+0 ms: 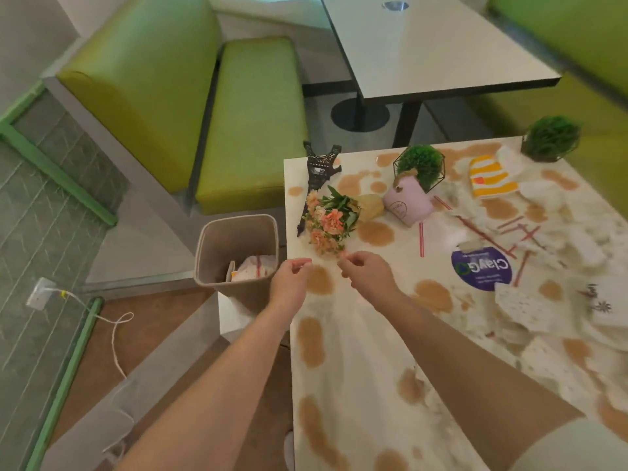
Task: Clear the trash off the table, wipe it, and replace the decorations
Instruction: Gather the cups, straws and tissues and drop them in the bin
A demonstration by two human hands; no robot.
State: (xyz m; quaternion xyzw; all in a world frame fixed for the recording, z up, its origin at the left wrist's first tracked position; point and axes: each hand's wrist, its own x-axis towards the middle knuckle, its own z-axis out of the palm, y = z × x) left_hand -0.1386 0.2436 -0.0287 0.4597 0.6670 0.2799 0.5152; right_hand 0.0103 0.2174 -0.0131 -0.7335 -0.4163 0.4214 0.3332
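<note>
- Table: white top in front of me, blotched all over with brown spill patches.
- Bin: beige, on the floor just beside the table's left edge, some crumpled paper already inside.
- Crumpled napkins: white, heaped across the right side of the table.
- My left hand: over the table's left edge, near the bin, fingers curled with thumb and forefinger together; whether they hold anything I cannot tell.
- My right hand: over the table just below the flowers, fingertips pinched together; any scrap between them is too small to make out.
- Flower bunch: orange and pink, lying on its side.
- Pink pot: tipped over, its green plant inside a black wire frame.
- Tower model: dark, at the far left corner.
- Purple round lid: printed side up.
- Red-striped straws: scattered among the napkins.
</note>
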